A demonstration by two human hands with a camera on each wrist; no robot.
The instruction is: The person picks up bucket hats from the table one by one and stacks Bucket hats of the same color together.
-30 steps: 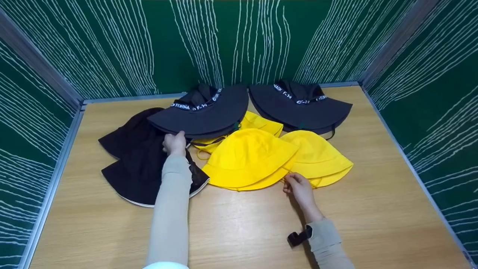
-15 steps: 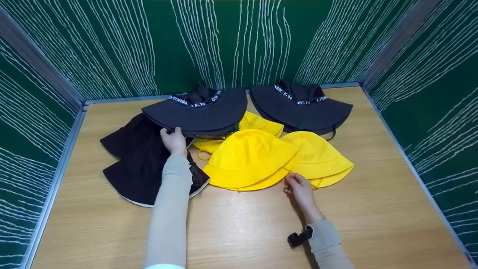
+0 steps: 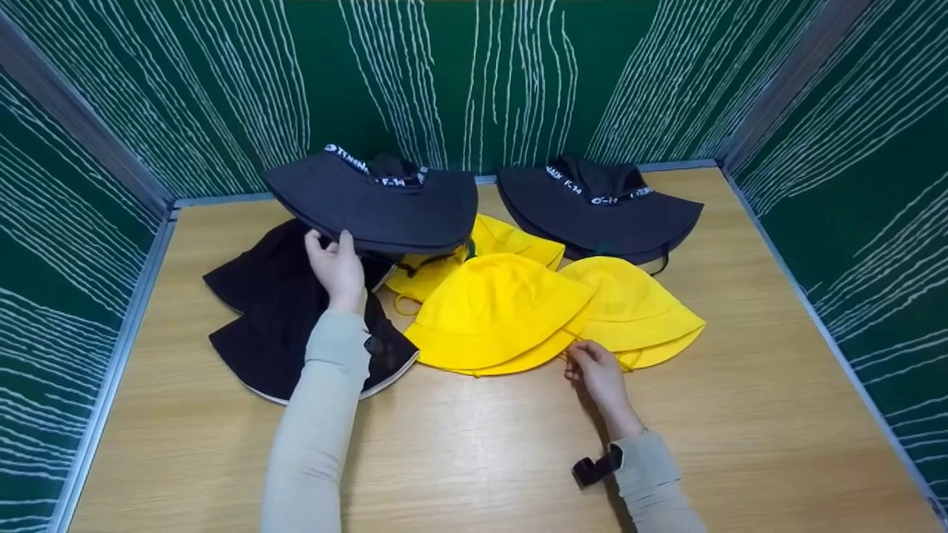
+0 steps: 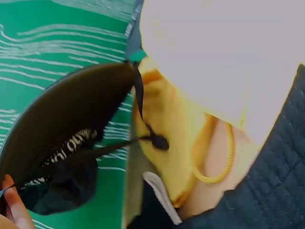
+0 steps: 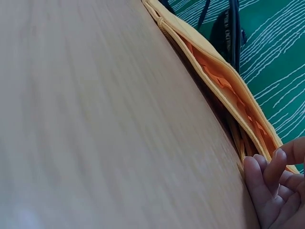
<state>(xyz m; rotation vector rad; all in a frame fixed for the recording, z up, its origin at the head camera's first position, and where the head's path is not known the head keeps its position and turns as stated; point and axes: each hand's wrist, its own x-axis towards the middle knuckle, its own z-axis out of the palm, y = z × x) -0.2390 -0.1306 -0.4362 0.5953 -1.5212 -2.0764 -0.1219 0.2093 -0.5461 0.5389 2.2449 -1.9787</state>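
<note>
My left hand [image 3: 339,268] grips the front brim of a dark grey bucket hat [image 3: 374,209], which is raised at the back left and tilted. Under its brim, a black chin strap hangs with a toggle [image 4: 159,141] in the left wrist view. Fingers [image 4: 18,210] of that hand show at the brim's edge. Lower right, my right hand [image 3: 600,376] pinches the brim edge or cord of the front yellow bucket hat [image 3: 492,314]; which of the two cannot be told. The right wrist view shows its curled fingers beside the yellow brim [image 5: 228,90].
Two black hats [image 3: 274,352] overlap at left, below the raised hat. Another yellow hat [image 3: 629,303] lies at right, and one more [image 3: 518,243] lies behind. A second grey hat [image 3: 596,218] sits at the back right. Green walls [image 3: 503,81] surround the wooden table [image 3: 474,451].
The dark grey hat has risen and shifted left in my left hand, its brim coming away from the black and yellow hats beneath. My right hand has stayed in place.
</note>
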